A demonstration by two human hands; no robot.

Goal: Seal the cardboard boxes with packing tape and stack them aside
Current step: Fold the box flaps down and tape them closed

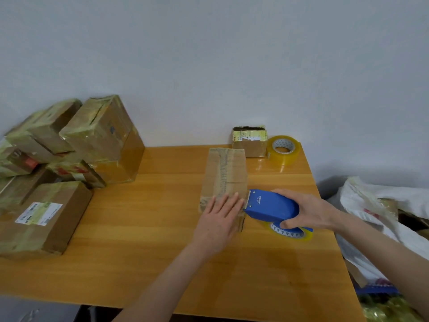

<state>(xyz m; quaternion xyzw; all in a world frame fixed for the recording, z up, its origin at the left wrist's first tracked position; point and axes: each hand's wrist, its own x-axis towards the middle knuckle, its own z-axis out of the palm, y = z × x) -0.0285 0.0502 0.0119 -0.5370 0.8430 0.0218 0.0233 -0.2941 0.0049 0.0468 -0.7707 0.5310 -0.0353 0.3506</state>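
Observation:
A long, narrow cardboard box (224, 173) lies on the wooden table (144, 228), running away from me. My left hand (219, 218) rests flat on its near end with straight fingers. My right hand (304, 211) grips a blue tape dispenser (270, 205) loaded with a roll of clear tape; its toothed front edge sits against the box's near right side, beside my left fingertips. A small taped box (250, 141) stands at the back of the table, with a spare roll of clear tape (283, 148) to its right.
A pile of several taped cardboard boxes (69, 159) fills the table's left side against the wall, with a labelled box (44, 217) nearest me. A white sack (380, 212) holding more items sits off the table's right edge.

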